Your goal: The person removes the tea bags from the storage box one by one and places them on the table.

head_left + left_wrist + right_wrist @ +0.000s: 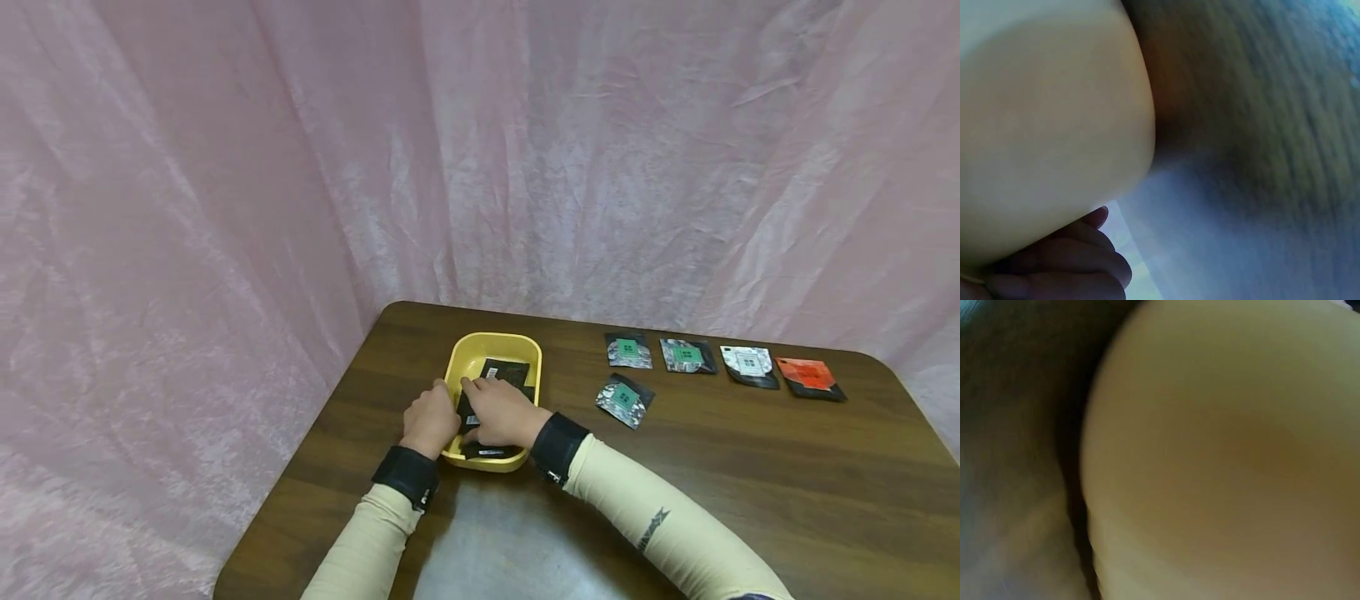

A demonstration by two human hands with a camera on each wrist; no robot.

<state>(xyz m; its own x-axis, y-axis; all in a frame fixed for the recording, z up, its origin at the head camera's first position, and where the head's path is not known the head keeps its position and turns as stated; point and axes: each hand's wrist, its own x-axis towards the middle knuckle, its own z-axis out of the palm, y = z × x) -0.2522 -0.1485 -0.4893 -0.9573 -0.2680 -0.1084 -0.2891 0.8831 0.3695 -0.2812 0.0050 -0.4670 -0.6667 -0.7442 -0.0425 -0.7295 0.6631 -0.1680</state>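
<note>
Right hand (pixel 501 414): lies over the black packets (pixel 501 377) inside the yellow tray (pixel 467 358); fingers stretched toward the tray's left wall, touching the packets; whether it pinches one cannot be told
Left hand (pixel 430 421): curled against the tray's near left rim, fingers bent round the wall (pixel 1054 269)
Yellow tray: near the worktop's (pixel 750 475) far left corner; black packets stacked in it
Loose packets (pixel 624 400): five lie right of the tray along the far edge; one red (pixel 808 376) at the right end
</note>
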